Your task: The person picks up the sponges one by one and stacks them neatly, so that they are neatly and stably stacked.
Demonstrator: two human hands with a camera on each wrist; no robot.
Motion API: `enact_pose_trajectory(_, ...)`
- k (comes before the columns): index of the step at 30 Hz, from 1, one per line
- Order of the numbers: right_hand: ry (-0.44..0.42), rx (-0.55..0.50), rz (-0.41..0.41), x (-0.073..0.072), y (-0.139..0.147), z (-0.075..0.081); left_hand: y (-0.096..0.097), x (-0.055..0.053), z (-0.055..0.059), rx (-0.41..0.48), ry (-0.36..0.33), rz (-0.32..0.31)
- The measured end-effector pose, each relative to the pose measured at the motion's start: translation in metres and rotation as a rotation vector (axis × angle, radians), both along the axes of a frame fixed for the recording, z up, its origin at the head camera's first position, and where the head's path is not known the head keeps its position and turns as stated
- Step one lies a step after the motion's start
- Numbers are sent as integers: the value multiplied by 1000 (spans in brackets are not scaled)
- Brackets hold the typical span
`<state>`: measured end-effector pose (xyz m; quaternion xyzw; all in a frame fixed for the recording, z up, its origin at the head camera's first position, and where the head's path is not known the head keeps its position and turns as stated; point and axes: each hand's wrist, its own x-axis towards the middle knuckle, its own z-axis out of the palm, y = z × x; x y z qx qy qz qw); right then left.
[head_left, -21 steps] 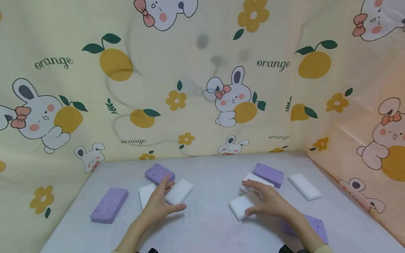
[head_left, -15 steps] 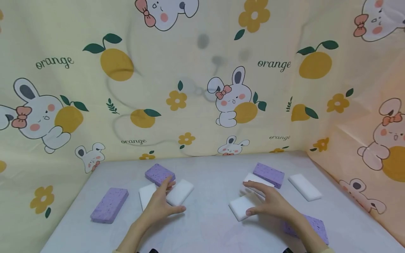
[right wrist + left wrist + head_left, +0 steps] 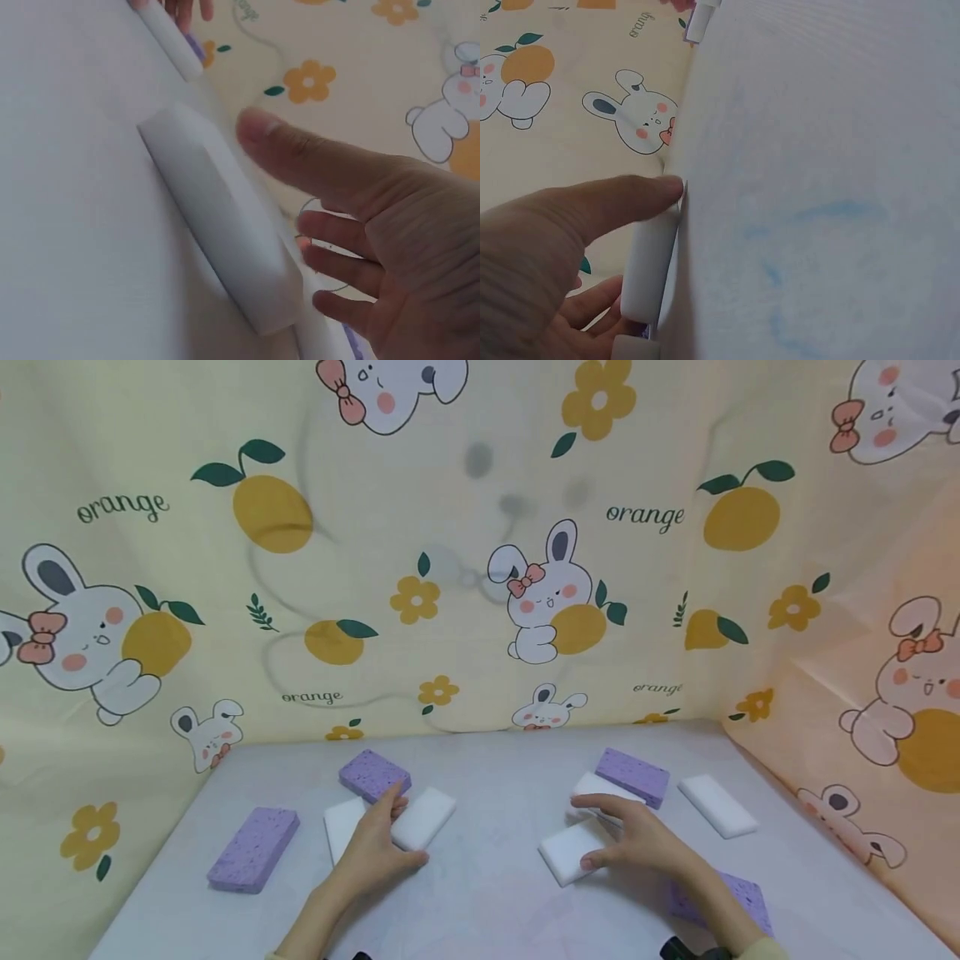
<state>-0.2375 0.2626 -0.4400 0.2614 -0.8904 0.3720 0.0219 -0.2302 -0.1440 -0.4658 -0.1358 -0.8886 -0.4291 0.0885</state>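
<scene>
In the head view, my left hand is beside a white sponge block, its thumb near the block's front end and its fingers by the far end. From the left wrist, the thumb overlaps one end of that block. My right hand is held over another white block, thumb and fingers spread apart. The right wrist view has this block lying flat, the thumb a little above it. Neither hand grips anything.
A second white block and a purple sponge lie by the left hand; another purple sponge is farther left. Beyond the right hand are a white block, a purple sponge and a white block. Another purple sponge lies under the right forearm.
My left thumb has drawn in slightly toward the white block. The right hand stays nearly in place. The whole head view has shifted a little; the blocks and sponges have not moved.
</scene>
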Motion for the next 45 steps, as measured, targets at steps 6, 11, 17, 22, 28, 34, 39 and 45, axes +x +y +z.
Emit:
enact_pose_trajectory(6, -32, 9, 45, -6, 4, 1, 0, -1, -1, -1, 10, -5)
enact_pose_trajectory(11, -55, 17, 53, -6, 9, 2, 1, -1, 1, 0, -2, 12)
enact_pose_trajectory(17, -145, 12, 33, -4, 13, 3, 0, -2, 1, 8, -17, 29)
enact_pose_trajectory(22, -132, 34, 37, -4, 15, 0, -1, -2, 0, 24, -15, 24)
enact_pose_trajectory(28, -109, 44, 47, -6, 16, -5, -1, -1, 2, 39, -4, 12)
enact_pose_trajectory(34, -116, 40, 66, -8, 17, -7, 0, 0, 6, 54, 21, -16)
enact_pose_trajectory(39, -111, 33, 85, -9, 17, -7, 2, 2, 14, 61, 30, -60)
enact_pose_trajectory(45, -102, 26, 97, -10, 17, -8, 6, 9, 24, 73, 18, -114)
